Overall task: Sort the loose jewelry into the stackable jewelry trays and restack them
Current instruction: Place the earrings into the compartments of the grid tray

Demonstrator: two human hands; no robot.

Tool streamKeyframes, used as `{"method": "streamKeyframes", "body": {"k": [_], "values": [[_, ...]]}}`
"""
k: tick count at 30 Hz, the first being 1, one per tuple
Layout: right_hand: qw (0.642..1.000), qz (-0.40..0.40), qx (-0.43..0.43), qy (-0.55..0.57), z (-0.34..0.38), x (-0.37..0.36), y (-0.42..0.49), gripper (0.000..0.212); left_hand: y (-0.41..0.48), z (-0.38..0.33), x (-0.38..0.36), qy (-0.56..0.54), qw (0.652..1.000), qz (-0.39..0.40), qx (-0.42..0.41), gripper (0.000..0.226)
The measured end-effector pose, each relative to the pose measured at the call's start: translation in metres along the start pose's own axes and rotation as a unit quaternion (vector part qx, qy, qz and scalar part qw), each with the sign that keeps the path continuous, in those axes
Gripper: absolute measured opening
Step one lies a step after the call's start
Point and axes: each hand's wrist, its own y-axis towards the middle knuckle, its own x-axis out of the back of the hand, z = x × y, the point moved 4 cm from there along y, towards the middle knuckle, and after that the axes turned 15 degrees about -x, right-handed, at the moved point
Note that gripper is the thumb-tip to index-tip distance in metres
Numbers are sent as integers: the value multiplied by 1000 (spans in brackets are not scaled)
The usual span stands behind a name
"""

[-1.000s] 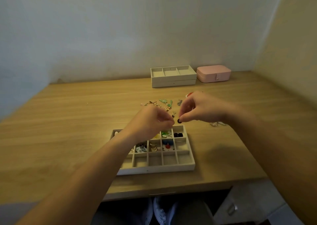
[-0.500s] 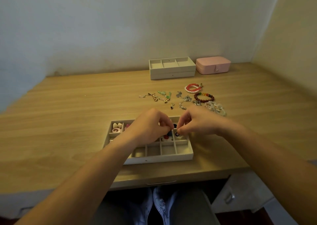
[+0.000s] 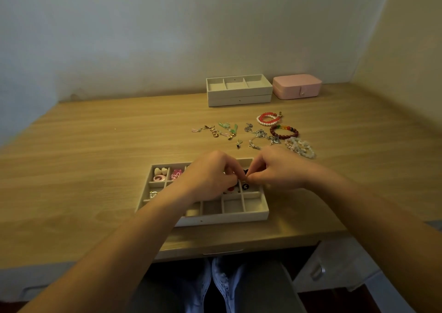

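where both hands meet over the tray (image 3: 253,213), fingers (image 3: 239,174) pinch a dark bead (image 3: 245,171).

Wooden desk (image 3: 95,169) bears divided tray (image 3: 239,217); stacked trays (image 3: 239,97); pink case (image 3: 297,86); loose jewelry (image 3: 258,133).

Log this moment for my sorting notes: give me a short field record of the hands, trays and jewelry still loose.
left hand: over the gridded tray, fingertips pinched against the right's
right hand: pinching a small dark piece above the tray
tray contents: pale hearts, pink pieces, far-left cells; near row looks empty
stacked trays: by the wall, top one empty
pink case: shut, right of the stack
loose: bead bracelets, earrings, on the desk
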Motion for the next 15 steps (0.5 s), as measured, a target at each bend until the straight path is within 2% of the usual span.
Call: {"method": "streamKeyframes", "body": {"k": [8,15], "values": [[1000,19,-5,1,-4,1,-4,20,0,-7,-1,50,998,22,-14,27],[999,19,-11,29,-5,4,-4,16,0,-10,4,28,1000,7,-8,23]]}}
